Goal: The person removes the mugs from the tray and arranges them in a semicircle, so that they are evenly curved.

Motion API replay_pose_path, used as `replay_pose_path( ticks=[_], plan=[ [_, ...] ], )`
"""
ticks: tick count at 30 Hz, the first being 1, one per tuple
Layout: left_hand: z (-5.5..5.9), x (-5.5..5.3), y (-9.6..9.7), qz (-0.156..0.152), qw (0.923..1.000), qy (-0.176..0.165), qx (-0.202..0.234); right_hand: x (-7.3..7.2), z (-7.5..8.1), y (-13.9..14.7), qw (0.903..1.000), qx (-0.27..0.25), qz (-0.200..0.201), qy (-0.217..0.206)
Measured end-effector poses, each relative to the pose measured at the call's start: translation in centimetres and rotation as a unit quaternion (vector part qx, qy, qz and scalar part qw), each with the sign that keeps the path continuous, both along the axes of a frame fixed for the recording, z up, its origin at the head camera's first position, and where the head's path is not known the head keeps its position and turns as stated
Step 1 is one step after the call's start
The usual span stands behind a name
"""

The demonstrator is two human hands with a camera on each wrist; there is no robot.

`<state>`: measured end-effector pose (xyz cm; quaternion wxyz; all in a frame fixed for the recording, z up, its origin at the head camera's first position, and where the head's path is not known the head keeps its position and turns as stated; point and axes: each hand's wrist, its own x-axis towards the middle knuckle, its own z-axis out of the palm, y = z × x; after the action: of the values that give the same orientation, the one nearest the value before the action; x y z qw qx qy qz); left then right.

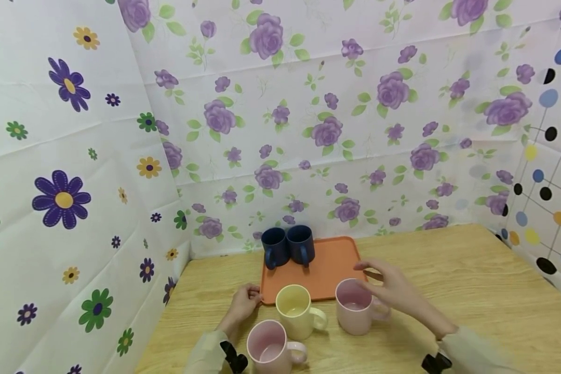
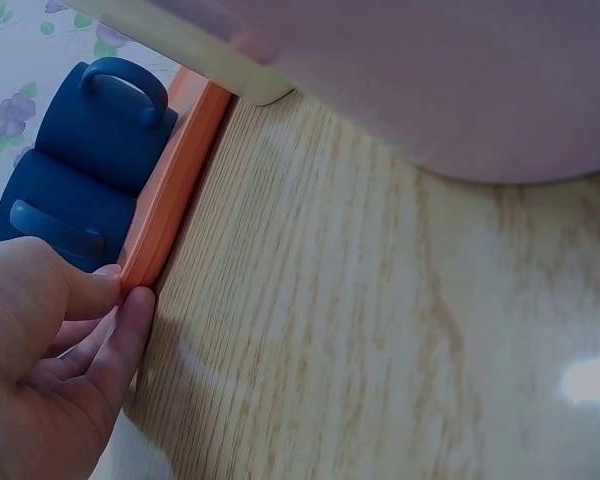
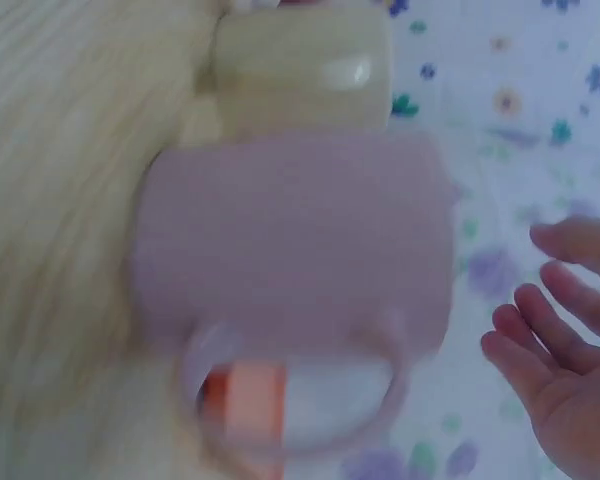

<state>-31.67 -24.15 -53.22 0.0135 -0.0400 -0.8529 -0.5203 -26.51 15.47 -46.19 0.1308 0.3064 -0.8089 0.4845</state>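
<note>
My left hand (image 1: pixel 242 305) pinches the near left corner of an orange tray (image 1: pixel 331 267) between thumb and fingers, as the left wrist view confirms. Two dark blue mugs (image 1: pixel 274 248) stand side by side at the tray's far left. My right hand (image 1: pixel 392 288) is raised with loose, spread fingers beside a pink mug (image 1: pixel 354 311), near its rim and handle, and holds nothing. In the right wrist view, a gap shows between the fingers (image 3: pixel 540 330) and that mug. A yellow mug (image 1: pixel 293 314) stands upright to its left, just before the tray.
A second pink mug (image 1: pixel 268 350) stands at the front, by my left forearm. All this is on a wooden table (image 1: pixel 449 280). A purple-flowered sheet (image 1: pixel 327 130) hangs behind it, and more patterned sheets close off the left and right sides.
</note>
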Motion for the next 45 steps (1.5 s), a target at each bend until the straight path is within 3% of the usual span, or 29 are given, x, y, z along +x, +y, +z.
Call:
replay_pose_path(
  ticks=[2,5,9,11,14,18,25,31,38,45],
  plan=[
    [0.0,-0.1,0.0,0.0,1.0,-0.003,0.002,0.6,1.0,-2.1,0.9992,0.015,0.006,0.037],
    [0.0,-0.2,0.0,-0.002,1.0,-0.002,0.004,1.8,1.5,-5.3,0.9944,0.083,0.026,0.061],
    [0.2,-0.2,0.0,-0.002,1.0,0.001,0.004,2.9,0.6,-8.7,0.9783,0.19,0.026,0.079],
    [0.2,-0.2,0.0,-0.001,1.0,0.0,0.003,3.2,-0.2,-9.8,0.9723,0.213,0.021,0.095],
    [0.1,-0.1,0.0,-0.002,1.0,-0.002,0.005,3.5,-1.4,-10.8,0.9714,0.208,0.009,0.114],
    [0.0,-0.1,0.0,-0.008,1.0,-0.002,0.003,3.8,-2.2,-10.9,0.9773,0.172,0.0,0.124],
    [0.1,0.0,0.0,-0.003,0.9999,-0.004,0.013,4.8,-2.1,-10.5,0.9818,0.155,-0.025,0.107],
    [-0.1,0.0,0.0,-0.004,0.9998,-0.005,0.017,5.5,-1.5,-10.1,0.9863,0.15,-0.011,0.067],
    [0.0,0.0,-0.2,-0.008,0.9999,-0.006,0.007,4.3,1.5,-9.2,0.9839,0.177,-0.012,0.017],
    [0.4,0.2,-0.1,-0.012,0.9999,-0.004,0.004,-0.4,5.1,-8.6,0.9862,0.165,-0.012,-0.01]
  ],
)
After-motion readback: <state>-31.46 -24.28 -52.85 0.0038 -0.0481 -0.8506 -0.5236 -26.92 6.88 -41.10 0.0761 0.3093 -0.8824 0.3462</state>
